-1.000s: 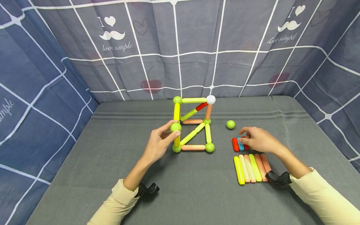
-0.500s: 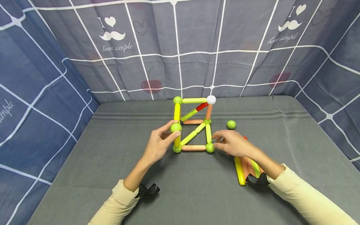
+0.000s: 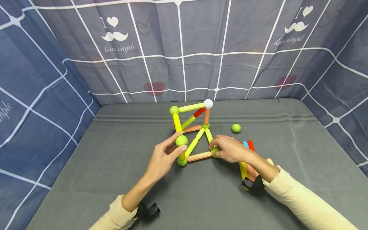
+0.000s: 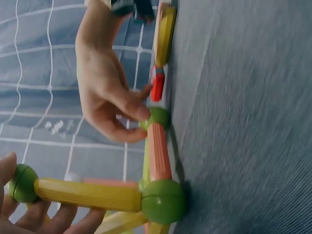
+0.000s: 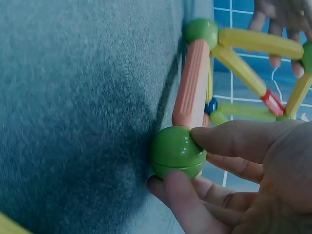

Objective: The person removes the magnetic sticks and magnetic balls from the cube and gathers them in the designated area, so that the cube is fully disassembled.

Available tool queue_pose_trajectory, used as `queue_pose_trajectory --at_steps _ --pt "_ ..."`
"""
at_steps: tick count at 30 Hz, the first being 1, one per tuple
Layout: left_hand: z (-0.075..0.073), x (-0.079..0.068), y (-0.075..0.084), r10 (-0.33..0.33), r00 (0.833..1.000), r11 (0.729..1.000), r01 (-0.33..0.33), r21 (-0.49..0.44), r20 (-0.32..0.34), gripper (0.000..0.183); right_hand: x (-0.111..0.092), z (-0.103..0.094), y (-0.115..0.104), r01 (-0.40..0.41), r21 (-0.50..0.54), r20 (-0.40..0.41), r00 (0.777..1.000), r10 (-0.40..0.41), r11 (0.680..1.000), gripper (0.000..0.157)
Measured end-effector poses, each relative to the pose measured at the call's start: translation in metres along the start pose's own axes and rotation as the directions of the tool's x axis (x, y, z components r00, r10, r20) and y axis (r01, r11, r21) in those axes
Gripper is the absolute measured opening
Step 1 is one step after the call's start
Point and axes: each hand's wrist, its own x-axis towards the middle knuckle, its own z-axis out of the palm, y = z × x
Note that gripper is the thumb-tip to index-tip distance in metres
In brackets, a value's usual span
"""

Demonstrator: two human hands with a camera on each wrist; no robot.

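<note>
Long sticks (image 3: 243, 171), toward right edge of table (image 3: 100, 172), partly hidden. Left hand (image 3: 162, 156) pinches raised ball (image 3: 181, 141); right hand (image 3: 231, 148), come over from loose rods (image 3: 251, 145), now pinches low ball (image 5: 175, 148) at near right corner. Stick frame (image 3: 199, 157), mid-table toward far edge, has swung askew (joints look intact): two-handed control, seemingly. Loose ball (image 3: 236, 128) beyond.

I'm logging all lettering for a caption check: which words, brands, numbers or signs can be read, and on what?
"I", heart, moustache, "love simple": back cloth, upper left, head view.
"I", heart, moustache, "love simple": same cloth, upper right.
"mple", cut off by the picture's edge: left side cloth.
White print, left wrist view: too blurred to read.
No lettering or numbers visible on the sticks or balls.
</note>
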Motion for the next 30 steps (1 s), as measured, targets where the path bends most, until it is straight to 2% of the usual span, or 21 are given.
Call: queue_pose_trajectory --at_steps 2,4,6,9,11,13,15,19,22,26,30 --pt "0.000 -0.004 0.002 0.005 1.000 1.000 -0.005 0.016 0.019 0.050 0.000 -0.002 0.001 -0.001 -0.003 0.007 1.000 0.001 1.000 0.014" --pt "-0.002 -0.003 0.002 0.013 1.000 1.000 -0.013 0.012 0.009 0.050 -0.001 -0.003 0.002 -0.006 -0.002 0.013 1.000 0.006 1.000 0.014" --pt "-0.008 0.003 0.000 0.021 0.998 1.000 -0.020 0.021 -0.051 0.048 -0.001 -0.003 0.002 -0.005 0.002 0.017 1.000 0.005 1.000 0.014" --pt "-0.023 0.021 -0.009 0.020 0.987 0.998 -0.010 0.068 -0.162 0.047 0.000 -0.003 0.002 -0.001 0.003 0.015 1.000 0.001 1.000 0.015" --pt "-0.034 0.035 -0.015 0.012 0.981 0.992 0.013 0.128 -0.194 0.049 0.000 -0.004 0.001 -0.002 0.001 0.008 1.000 0.002 1.000 0.015" --pt "-0.042 0.050 -0.020 0.011 0.986 0.986 0.017 0.164 -0.169 0.052 0.000 -0.004 0.001 -0.009 0.001 0.006 1.000 0.009 1.000 0.016" --pt "-0.048 0.062 -0.023 0.016 0.994 0.987 0.002 0.162 -0.109 0.054 0.000 -0.006 0.000 -0.030 0.016 0.014 0.999 0.030 0.999 0.016" --pt "-0.048 0.084 -0.024 0.008 1.000 1.000 -0.008 0.027 0.005 0.053 0.002 -0.011 0.002 -0.089 0.091 0.063 0.994 0.084 0.992 0.017" --pt "-0.044 0.095 -0.022 -0.023 0.999 0.996 0.026 -0.081 0.041 0.047 0.006 -0.016 0.005 -0.138 0.144 0.094 0.988 0.126 0.980 0.018" --pt "-0.040 0.097 -0.021 -0.067 0.997 0.991 0.070 -0.113 0.030 0.041 0.015 -0.023 0.011 -0.177 0.167 0.117 0.980 0.159 0.970 0.020" --pt "-0.045 0.087 -0.020 -0.095 0.994 0.986 0.101 -0.130 0.054 0.041 0.022 -0.028 0.016 -0.172 0.136 0.126 0.980 0.155 0.976 0.023"
